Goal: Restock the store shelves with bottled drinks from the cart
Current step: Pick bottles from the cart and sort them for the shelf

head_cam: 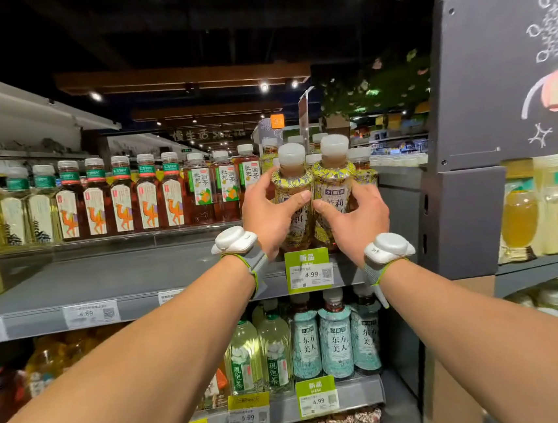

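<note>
Head view is showing the left hand (267, 212) gripping one yellow-labelled bottle (293, 189) and the right hand (356, 217) gripping another bottle (334, 178), fingers curled around both, at the grey shelf's (107, 279) front right edge.

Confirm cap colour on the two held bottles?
Frosted white caps on both bottles, clearest in the head view.
</note>
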